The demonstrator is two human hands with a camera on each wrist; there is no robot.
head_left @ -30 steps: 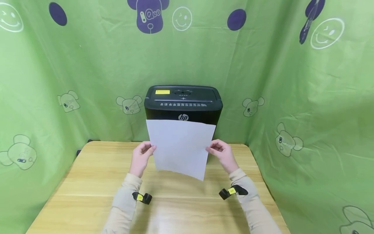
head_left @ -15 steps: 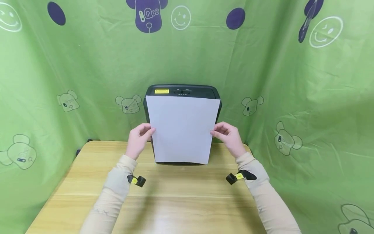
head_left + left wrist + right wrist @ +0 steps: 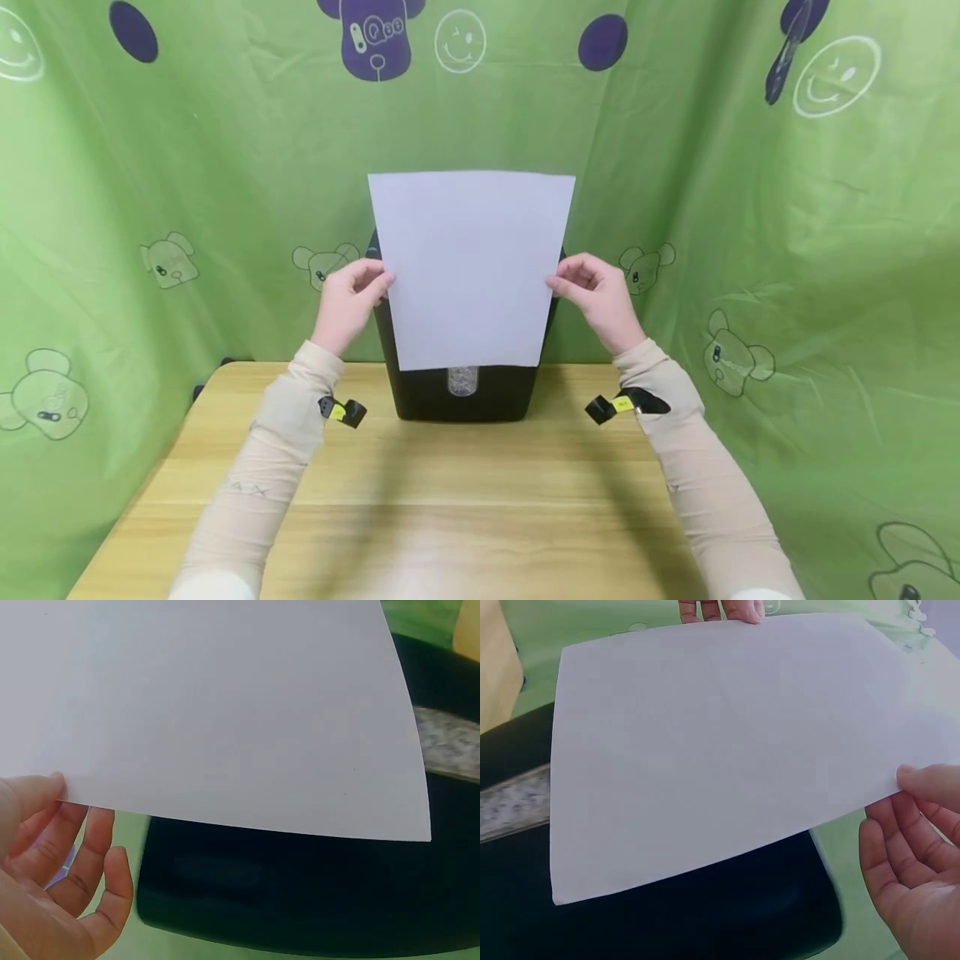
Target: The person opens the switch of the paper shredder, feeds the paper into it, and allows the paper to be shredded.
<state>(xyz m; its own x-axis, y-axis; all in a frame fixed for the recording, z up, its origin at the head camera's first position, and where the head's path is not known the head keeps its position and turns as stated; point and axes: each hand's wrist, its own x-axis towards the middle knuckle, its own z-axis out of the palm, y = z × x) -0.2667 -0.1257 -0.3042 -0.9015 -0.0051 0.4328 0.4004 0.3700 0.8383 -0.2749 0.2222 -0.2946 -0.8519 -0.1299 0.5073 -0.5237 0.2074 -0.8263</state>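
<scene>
A blank white sheet of paper is held up between both hands. My left hand pinches its left edge between thumb and fingers, and my right hand pinches the right edge at about the same height. Behind the sheet stands a black paper shredder; the paper hides its top and most of its front. A small window with shreds shows just under the sheet's lower edge. In the left wrist view the thumb lies on the paper, with the other fingers behind it.
The shredder stands at the back of a wooden table. Green printed curtains hang behind and on both sides. Each forearm wears a small black wrist camera.
Both hands have raised the sheet from in front of the shredder's body to above its top. The shredder's top is now covered, while its lower front and window have come into view.
</scene>
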